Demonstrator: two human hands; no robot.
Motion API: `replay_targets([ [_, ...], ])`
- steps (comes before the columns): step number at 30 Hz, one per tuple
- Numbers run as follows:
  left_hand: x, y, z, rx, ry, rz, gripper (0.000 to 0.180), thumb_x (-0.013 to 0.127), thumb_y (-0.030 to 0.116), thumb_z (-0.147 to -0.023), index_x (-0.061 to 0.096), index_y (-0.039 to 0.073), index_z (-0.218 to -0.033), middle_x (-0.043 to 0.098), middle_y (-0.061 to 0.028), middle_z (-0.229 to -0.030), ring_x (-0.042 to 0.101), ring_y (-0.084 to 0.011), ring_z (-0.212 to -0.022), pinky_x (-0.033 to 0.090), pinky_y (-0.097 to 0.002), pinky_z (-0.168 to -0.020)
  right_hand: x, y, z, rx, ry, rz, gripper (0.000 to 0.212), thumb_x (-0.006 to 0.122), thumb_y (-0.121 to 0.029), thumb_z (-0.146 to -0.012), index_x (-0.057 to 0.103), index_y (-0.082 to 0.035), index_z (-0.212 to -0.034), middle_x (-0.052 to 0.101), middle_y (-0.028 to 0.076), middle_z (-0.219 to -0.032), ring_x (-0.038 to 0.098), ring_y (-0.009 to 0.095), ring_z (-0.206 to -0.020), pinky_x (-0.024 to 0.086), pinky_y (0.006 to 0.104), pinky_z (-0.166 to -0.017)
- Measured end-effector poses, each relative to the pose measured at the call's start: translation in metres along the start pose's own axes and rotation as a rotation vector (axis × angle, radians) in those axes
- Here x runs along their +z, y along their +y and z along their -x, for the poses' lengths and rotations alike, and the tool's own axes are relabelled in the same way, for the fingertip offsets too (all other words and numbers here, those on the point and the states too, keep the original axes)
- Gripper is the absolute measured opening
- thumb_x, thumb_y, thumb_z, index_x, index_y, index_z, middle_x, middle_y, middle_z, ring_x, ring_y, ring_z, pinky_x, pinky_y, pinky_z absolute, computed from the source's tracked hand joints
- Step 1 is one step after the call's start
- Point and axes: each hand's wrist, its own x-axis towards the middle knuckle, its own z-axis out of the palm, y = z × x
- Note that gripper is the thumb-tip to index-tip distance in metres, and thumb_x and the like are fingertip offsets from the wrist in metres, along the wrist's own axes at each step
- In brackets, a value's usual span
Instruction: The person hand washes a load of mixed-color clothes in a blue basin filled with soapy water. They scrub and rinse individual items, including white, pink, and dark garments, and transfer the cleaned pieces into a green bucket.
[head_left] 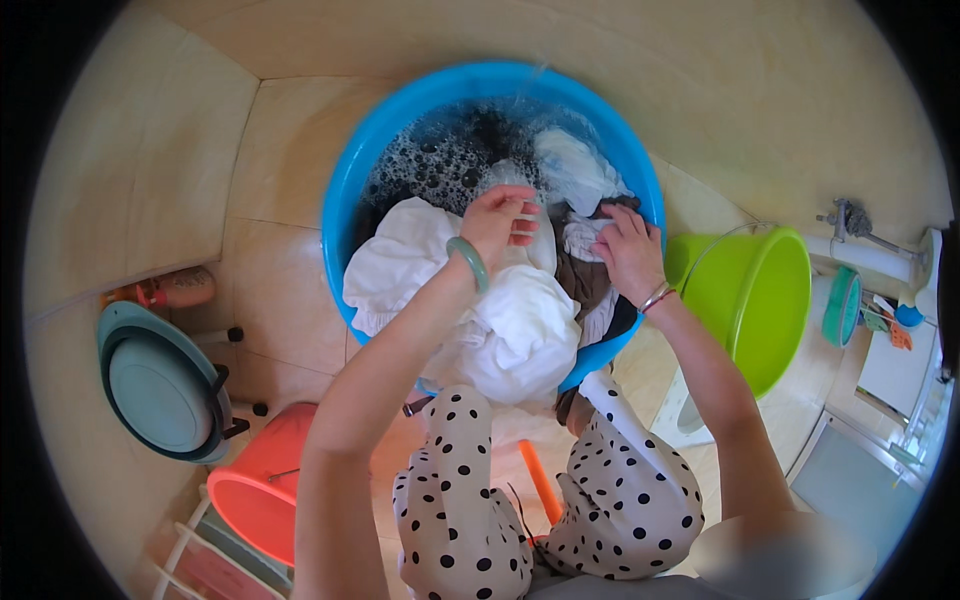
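A large blue tub point(338, 215) holds soaking laundry and foamy, dark water point(430, 150). My left hand point(505, 220), a green bangle at its wrist, is over the middle of the tub. Its fingers are loosely bent and apart, with nothing seen in them. A bunched white cloth point(520, 325) lies beneath that wrist and bulges over the near rim. My right hand point(632, 252) rests at the tub's right side, fingers spread against a grey-white cloth point(583, 238). Brown cloth point(578, 280) lies beside it. Farther back, a white cloth point(575, 165) pokes out of the suds.
To the right stands a lime-green bucket point(775, 310); beyond it a tap point(840, 218) juts from the wall. A red bucket point(255, 500) lies at the lower left, near a grey-green folding basin point(160, 385). My knees in dotted trousers point(460, 480) are close to the tub.
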Motion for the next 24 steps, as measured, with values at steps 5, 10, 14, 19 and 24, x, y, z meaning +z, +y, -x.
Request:
replay_targets([
  [5, 0.001, 0.001, 0.000, 0.051, -0.118, -0.127, 0.026, 0.049, 0.015, -0.098, 0.059, 0.008, -0.122, 0.064, -0.0041, -0.108, 0.061, -0.0149, -0.093, 0.053, -0.0290, -0.072, -0.062, -0.014, -0.020, 0.382, 0.095, -0.373, 0.020, 0.054, -0.023, -0.095, 0.058, -0.003, -0.095, 0.063, 0.016, -0.084, 0.059, 0.034, -0.080, 0.045, 0.0368, -0.072],
  [10, 0.004, 0.005, 0.003, 0.062, -0.316, -0.058, 0.062, 0.038, 0.058, -0.096, 0.052, 0.011, -0.134, 0.054, -0.0064, -0.132, 0.050, -0.0201, -0.121, 0.040, -0.0385, -0.100, -0.156, -0.038, -0.063, 0.373, 0.374, -1.084, 0.025, 0.051, -0.024, -0.099, 0.059, -0.001, -0.098, 0.062, 0.002, -0.086, 0.056, 0.013, -0.079, 0.046, 0.0298, -0.070],
  [14, 0.002, 0.042, 0.026, -0.132, -0.514, 0.441, 0.087, 0.037, 0.070, -0.089, 0.035, 0.002, -0.144, 0.045, -0.0103, -0.143, 0.039, -0.0257, -0.133, 0.030, -0.0431, -0.110, -0.159, -0.063, -0.105, 0.552, 0.584, -1.548, 0.024, 0.053, -0.023, -0.099, 0.060, 0.000, -0.097, 0.061, 0.000, -0.087, 0.051, 0.010, -0.082, 0.044, 0.0259, -0.074],
  [19, -0.022, 0.060, 0.008, 0.185, -0.425, 0.807, 0.074, 0.048, 0.059, -0.092, 0.041, 0.001, -0.138, 0.049, -0.0124, -0.139, 0.045, -0.0276, -0.130, 0.034, -0.0450, -0.109, -0.056, 0.003, -0.140, 0.384, 0.447, -0.875, 0.025, 0.054, -0.024, -0.096, 0.060, -0.002, -0.106, 0.061, 0.005, -0.087, 0.055, 0.013, -0.080, 0.047, 0.0295, -0.071],
  [24, -0.050, 0.042, -0.011, 0.167, 0.307, 0.320, 0.063, 0.065, 0.018, -0.090, 0.034, 0.014, -0.145, 0.048, -0.0105, -0.136, 0.053, -0.0278, -0.117, 0.046, -0.0493, -0.094, 0.024, -0.034, -0.146, 0.243, 0.120, -0.453, 0.035, 0.061, -0.032, -0.090, 0.058, -0.015, -0.120, 0.059, 0.013, -0.108, 0.060, 0.029, -0.091, 0.052, 0.0378, -0.072],
])
